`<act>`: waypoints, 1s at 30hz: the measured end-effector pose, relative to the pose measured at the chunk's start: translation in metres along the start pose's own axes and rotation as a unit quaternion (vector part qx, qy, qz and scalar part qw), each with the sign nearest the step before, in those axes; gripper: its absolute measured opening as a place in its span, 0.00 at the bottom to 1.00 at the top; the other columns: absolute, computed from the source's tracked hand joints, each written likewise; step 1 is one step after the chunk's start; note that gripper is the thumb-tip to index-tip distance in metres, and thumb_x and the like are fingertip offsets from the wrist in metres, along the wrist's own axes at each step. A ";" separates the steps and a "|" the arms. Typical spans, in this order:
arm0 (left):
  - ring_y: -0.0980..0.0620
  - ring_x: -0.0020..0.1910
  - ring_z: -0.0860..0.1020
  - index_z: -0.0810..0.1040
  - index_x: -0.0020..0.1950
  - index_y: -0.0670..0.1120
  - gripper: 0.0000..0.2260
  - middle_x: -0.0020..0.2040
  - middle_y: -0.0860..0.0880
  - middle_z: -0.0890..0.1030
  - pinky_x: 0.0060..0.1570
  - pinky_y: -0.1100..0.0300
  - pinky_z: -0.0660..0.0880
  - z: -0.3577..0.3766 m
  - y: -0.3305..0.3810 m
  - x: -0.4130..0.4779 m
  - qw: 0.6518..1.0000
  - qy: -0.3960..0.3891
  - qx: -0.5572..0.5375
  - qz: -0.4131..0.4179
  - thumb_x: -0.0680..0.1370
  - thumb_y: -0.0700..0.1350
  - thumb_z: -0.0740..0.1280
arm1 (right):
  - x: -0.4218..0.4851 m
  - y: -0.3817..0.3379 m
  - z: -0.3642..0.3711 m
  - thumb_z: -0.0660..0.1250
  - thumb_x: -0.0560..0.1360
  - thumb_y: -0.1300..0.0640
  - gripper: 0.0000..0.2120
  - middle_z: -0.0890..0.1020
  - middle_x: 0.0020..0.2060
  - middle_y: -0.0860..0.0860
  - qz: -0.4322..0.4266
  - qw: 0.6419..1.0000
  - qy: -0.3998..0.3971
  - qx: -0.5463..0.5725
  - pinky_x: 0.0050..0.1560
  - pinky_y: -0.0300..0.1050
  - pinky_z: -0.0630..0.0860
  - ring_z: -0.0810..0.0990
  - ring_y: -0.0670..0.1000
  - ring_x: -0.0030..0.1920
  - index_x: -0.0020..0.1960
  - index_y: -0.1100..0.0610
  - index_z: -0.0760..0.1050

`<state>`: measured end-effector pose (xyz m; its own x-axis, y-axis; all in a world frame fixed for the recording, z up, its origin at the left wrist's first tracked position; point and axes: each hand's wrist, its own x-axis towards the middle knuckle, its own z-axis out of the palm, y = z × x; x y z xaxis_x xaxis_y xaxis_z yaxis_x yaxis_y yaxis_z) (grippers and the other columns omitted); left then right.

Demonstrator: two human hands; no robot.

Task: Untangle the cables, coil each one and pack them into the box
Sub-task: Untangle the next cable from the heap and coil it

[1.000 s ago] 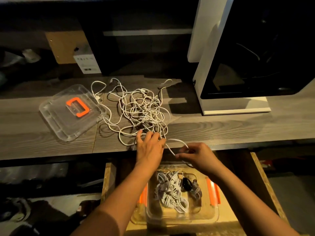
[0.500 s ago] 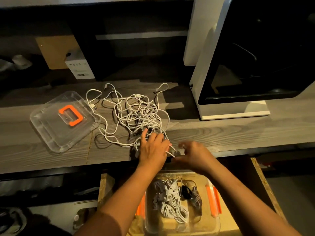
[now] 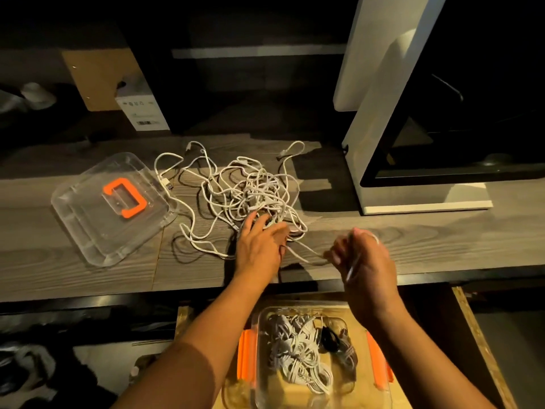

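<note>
White cable (image 3: pixel 306 256) stretches from right hand (image 3: pixel 365 261) grip to tangle (image 3: pixel 250 187) under left hand (image 3: pixel 261 246).

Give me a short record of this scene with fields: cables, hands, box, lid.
tangle: white cables heaped on the desk, not yet sorted
left hand: fingers spread, presses on the tangle
right hand: grips one cable, stretched from the tangle to the right
box: clear, in the open drawer below, holds coiled cables
lid: off, on the desk left of the tangle
</note>
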<state>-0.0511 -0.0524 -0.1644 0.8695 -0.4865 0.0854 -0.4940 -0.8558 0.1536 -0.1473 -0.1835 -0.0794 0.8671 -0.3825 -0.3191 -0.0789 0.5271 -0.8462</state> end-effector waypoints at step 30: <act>0.48 0.74 0.56 0.57 0.74 0.52 0.39 0.74 0.50 0.61 0.72 0.49 0.52 -0.077 0.009 -0.004 0.946 -0.199 -0.247 -0.069 0.68 0.58 0.73 | 0.002 -0.028 -0.038 0.65 0.71 0.54 0.09 0.85 0.45 0.54 -0.032 0.978 -0.094 -0.185 0.63 0.56 0.71 0.81 0.54 0.53 0.45 0.58 0.79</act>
<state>-0.0584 -0.0448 -0.0880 0.8078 -0.4881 -0.3305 -0.2297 -0.7770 0.5861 -0.1618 -0.2286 -0.0725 0.9486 -0.2403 -0.2058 -0.1641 0.1825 -0.9694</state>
